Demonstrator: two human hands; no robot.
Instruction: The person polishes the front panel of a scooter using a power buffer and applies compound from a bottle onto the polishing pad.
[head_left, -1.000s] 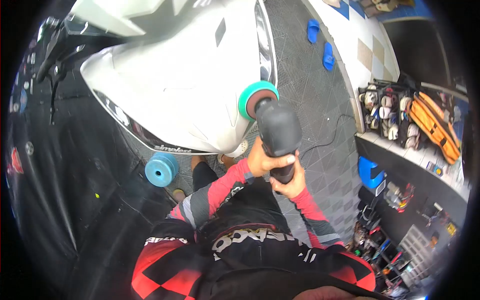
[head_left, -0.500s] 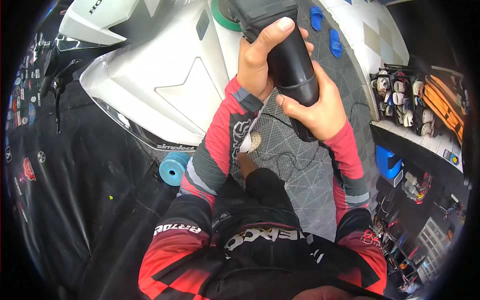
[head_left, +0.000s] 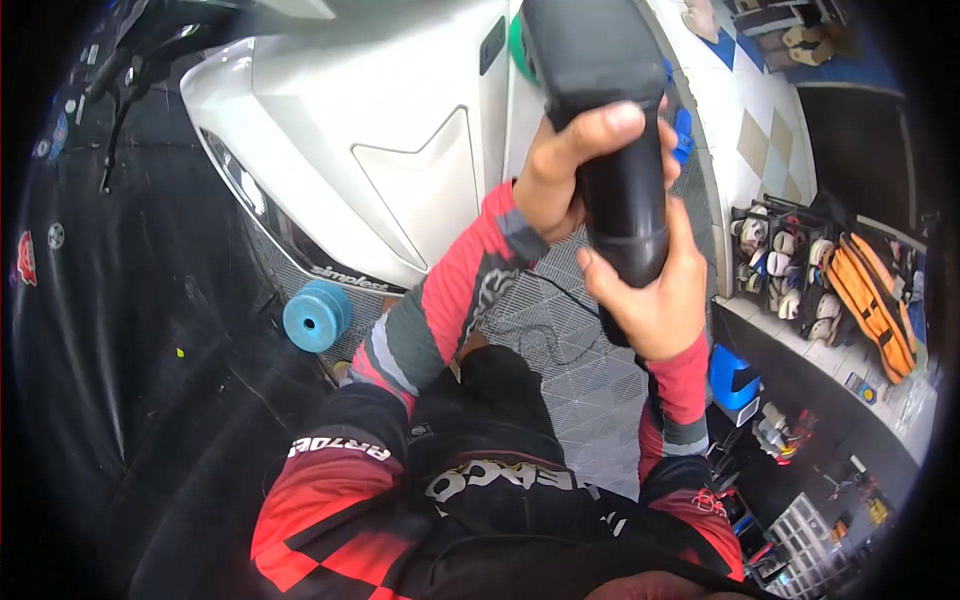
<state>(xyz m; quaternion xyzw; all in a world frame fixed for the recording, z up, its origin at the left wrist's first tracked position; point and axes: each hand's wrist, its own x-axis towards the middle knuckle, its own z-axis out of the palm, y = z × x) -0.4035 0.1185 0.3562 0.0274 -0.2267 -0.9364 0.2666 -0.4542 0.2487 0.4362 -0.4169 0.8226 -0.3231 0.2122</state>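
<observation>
Both of my hands grip a black power polisher (head_left: 622,190). My left hand (head_left: 565,165) is wrapped round its body below the head, with the thumb across the top. Lower down, my right hand (head_left: 662,290) closes round the handle's end. Part of a green round pad (head_left: 520,48) shows at the upper left of the tool; the rest is hidden behind it. The pad is by the side of a white glossy vehicle body (head_left: 330,120) marked "simplest" at its lower edge. Whether the pad touches the panel cannot be seen.
A blue spool-like roll (head_left: 318,316) lies below the vehicle's front edge. Black sheeting (head_left: 120,400) hangs at the left. On the right are a shoe rack (head_left: 785,255), an orange folded item (head_left: 870,305) and a blue container (head_left: 733,377). A cable (head_left: 560,345) trails over the grey floor.
From beside the lower edge, the polisher has moved up along the vehicle's right side and nearer the camera. Both hands stay on it. Over the last half second, the tool has shifted slightly right.
</observation>
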